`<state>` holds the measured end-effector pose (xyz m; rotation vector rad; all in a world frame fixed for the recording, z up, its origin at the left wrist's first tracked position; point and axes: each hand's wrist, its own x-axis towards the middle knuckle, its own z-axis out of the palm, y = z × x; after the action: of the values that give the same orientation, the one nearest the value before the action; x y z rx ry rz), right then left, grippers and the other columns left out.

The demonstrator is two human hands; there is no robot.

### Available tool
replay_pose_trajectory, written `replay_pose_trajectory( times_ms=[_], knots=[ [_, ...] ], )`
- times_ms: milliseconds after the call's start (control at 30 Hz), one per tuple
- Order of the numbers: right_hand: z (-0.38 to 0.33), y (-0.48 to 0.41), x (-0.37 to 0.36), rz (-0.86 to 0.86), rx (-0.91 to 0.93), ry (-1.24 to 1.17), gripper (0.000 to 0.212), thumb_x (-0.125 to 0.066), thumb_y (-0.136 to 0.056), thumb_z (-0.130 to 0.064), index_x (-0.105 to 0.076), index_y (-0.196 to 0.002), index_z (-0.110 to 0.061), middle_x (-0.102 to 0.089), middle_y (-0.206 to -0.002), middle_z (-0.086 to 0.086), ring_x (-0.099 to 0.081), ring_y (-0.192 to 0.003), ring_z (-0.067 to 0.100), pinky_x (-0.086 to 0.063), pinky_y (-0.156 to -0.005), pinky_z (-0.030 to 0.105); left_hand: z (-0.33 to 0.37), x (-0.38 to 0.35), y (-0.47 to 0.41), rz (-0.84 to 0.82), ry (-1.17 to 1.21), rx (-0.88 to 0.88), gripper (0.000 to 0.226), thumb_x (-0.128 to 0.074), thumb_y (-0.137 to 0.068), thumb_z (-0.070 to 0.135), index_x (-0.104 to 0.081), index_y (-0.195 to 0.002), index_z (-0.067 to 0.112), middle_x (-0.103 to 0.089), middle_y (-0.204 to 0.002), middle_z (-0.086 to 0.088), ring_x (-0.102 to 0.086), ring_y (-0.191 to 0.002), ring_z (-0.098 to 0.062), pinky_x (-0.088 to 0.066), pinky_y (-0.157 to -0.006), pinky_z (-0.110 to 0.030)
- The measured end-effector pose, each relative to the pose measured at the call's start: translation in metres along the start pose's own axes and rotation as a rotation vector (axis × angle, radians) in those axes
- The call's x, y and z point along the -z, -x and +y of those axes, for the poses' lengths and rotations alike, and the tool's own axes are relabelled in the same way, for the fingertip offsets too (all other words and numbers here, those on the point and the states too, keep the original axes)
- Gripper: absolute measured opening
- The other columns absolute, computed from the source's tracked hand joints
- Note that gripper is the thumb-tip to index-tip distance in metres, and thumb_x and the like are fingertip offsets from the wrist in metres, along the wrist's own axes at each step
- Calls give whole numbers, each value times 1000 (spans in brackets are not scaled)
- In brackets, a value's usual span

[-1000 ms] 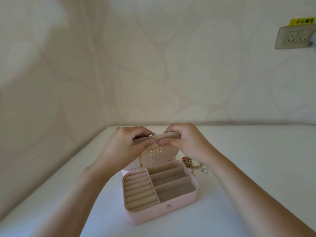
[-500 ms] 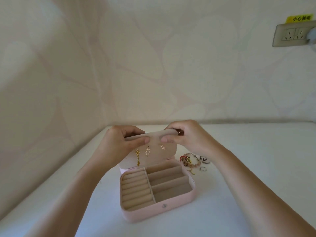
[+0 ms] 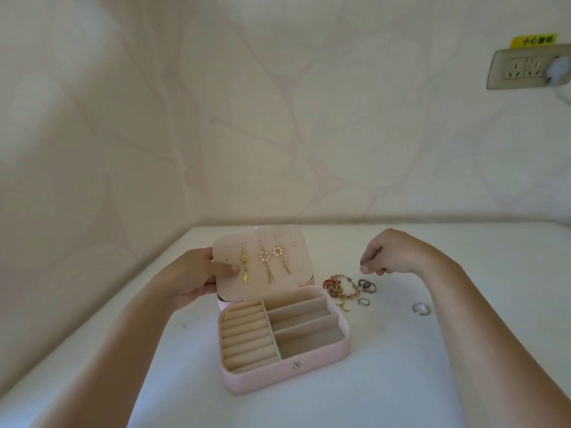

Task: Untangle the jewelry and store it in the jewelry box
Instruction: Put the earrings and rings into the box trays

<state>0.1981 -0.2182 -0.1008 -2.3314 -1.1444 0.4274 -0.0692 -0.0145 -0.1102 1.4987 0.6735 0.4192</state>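
The left hand [image 3: 197, 273] grips the near edge of the jewelry box's earring panel [image 3: 296, 273], its thumb lying across the panel's face and its fingers behind, propping the panel upright. Three earrings hang just past that thumb: a gold leaf drop [image 3: 244, 268] and a pair of beaded hoops with tassels [image 3: 266, 264]. The right hand [image 3: 386, 257] hovers just above the tangled jewelry [image 3: 338, 288] with its fingers curled down and thumb and forefinger nearly meeting. Whether anything tiny sits between them I cannot tell.

The earring step looks done, and the tangle is next. That calls for a fine pinch on one strand or ring, teased free without dragging the whole knot.

The pink jewelry box [image 3: 278, 376] stands open on the bench [image 3: 401, 381] between the two forearms, with nothing visible in its ring rolls or compartments. A lone ring [image 3: 420, 309] lies under the right wrist. How the bracelet, red cord and rings interlock is too small to make out.
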Motion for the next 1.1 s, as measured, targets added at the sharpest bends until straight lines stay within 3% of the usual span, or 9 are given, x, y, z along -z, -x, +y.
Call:
replay_pose_trajectory(
  times_ms=[133,267,333,500,600,700,767,900,1100],
  knots=[
    [-14,-1,-13,-46,149,-19,19,-78,-76,-16,-71,-92,-22,-65,-87,-8,-58,-76,6,-37,-60,16,-1,4,-1,-60,-53,33,43,-72,-69,-6,-63,-110,4,-71,-106,-13,-70,-93,-24,-58,-72,-26],
    [-16,-8,-26,-30,130,111,31,-64,-89,-21,-65,-119,-16,-62,-121,-3,-57,-103,11,-38,-80,19,-4,2,-5,-17,-22,-13,32,-64,-80,-6,-63,-110,4,-71,-105,-12,-70,-92,-23,-58,-68,-26],
    [-15,-12,-34,-2,115,139,30,-61,-91,-22,-64,-121,-16,-61,-123,-1,-57,-106,14,-39,-79,19,-5,0,-7,10,-2,-35,29,-60,-82,-7,-63,-109,4,-72,-103,-12,-70,-89,-23,-58,-65,-26],
    [-17,-15,-39,-31,105,121,14,-65,-88,-20,-70,-99,-12,-63,-88,-3,-56,-72,10,-38,-53,15,-9,1,-12,52,31,-64,31,-60,-83,-8,-62,-112,3,-71,-105,-13,-68,-95,-25,-58,-68,-28],
    [-16,-16,-38,-64,108,198,12,-54,-94,-20,-64,-95,-14,-63,-86,-3,-55,-74,12,-40,-57,18,-10,0,-13,60,45,-75,32,-60,-83,-8,-62,-113,4,-71,-106,-13,-69,-95,-25,-58,-68,-28],
    [-19,-16,-33,22,175,-138,13,-50,-95,-9,-52,-84,-15,-64,-74,-5,-59,-73,16,-47,-71,29,-10,-2,-13,63,68,-84,30,-60,-83,-8,-63,-110,4,-71,-104,-13,-71,-88,-22,-57,-63,-26],
    [-27,-9,-24,59,244,-483,16,-48,-95,0,-51,-84,-11,-61,-67,2,-55,-62,17,-49,-62,23,-10,-2,-12,69,68,-90,28,-59,-83,-8,-63,-108,4,-72,-102,-13,-71,-85,-21,-57,-62,-27],
    [-37,5,-11,125,324,-528,16,-52,-93,-2,-66,-93,-11,-61,-68,-2,-40,-47,12,-37,-45,19,-10,-2,-12,68,53,-93,27,-59,-84,-8,-64,-107,5,-73,-99,-11,-71,-85,-21,-58,-64,-27],
    [-34,9,-7,196,325,-527,15,-60,-89,-3,-71,-94,-12,-72,-81,2,-47,-45,4,-40,-45,14,-9,-3,-11,52,55,-74,26,-58,-85,-7,-63,-108,3,-73,-100,-12,-71,-87,-22,-58,-65,-27]
  ],
)
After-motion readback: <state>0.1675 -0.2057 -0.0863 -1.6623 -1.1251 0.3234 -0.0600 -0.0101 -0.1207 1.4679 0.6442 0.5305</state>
